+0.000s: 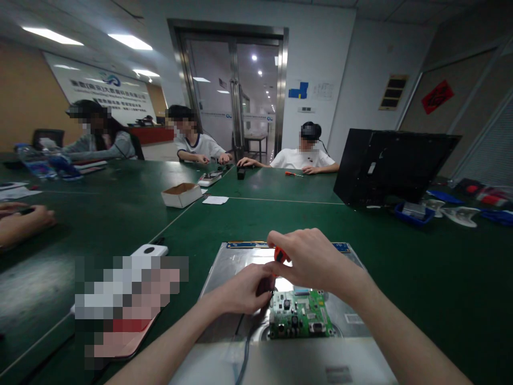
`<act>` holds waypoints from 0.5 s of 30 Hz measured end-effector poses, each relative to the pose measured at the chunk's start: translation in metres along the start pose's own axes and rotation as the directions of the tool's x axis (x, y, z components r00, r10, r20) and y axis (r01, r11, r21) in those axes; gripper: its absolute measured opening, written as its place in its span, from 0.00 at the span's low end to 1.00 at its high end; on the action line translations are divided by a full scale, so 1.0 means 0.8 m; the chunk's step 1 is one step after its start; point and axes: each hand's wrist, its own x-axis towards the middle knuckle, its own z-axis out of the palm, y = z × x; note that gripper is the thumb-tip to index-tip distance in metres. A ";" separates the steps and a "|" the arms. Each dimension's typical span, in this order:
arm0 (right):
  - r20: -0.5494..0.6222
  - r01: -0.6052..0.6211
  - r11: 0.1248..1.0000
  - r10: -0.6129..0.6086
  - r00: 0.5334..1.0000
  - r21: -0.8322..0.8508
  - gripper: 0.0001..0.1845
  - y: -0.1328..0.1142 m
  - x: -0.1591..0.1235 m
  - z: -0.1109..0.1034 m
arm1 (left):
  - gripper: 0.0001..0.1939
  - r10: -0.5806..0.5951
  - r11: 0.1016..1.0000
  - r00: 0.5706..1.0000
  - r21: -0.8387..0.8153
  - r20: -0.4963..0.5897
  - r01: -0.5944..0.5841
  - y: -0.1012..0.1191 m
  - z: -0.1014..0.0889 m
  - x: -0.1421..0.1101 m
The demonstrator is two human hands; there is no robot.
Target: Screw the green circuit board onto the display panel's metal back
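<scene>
A flat metal display panel (230,263) lies in front of me on the green table. On its middle sits a green circuit board (300,316). My right hand (310,258) is closed around the red-orange handle of a screwdriver (281,255), held upright with its tip pointing down by the board's upper left corner. My left hand (250,289) is closed at that same corner, its fingertips pinched beside the screwdriver's lower end. What those fingertips hold is hidden. A grey cable (245,353) runs down the panel from near the left hand.
At left lie a white device (149,250) and a pink phone-like object (134,337). An open cardboard box (181,196) stands farther back. A black monitor casing (395,163) and a blue tray (414,213) are at right. Several people sit around the table; another person's hand (30,222) shows at left.
</scene>
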 end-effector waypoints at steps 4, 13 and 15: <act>0.007 -0.006 1.000 0.007 1.000 -0.011 0.07 0.000 0.001 0.001 | 0.06 -0.006 1.000 1.000 0.005 -0.014 0.006 -0.002 0.000 0.000; 0.019 -0.021 1.000 0.021 1.000 0.004 0.10 -0.001 -0.001 -0.003 | 0.05 -0.002 1.000 1.000 -0.025 0.006 0.002 -0.002 0.000 0.000; 0.026 -0.036 0.999 0.037 0.999 -0.021 0.08 0.000 -0.001 -0.003 | 0.05 -0.007 1.000 1.000 -0.022 -0.014 0.007 -0.001 0.001 -0.001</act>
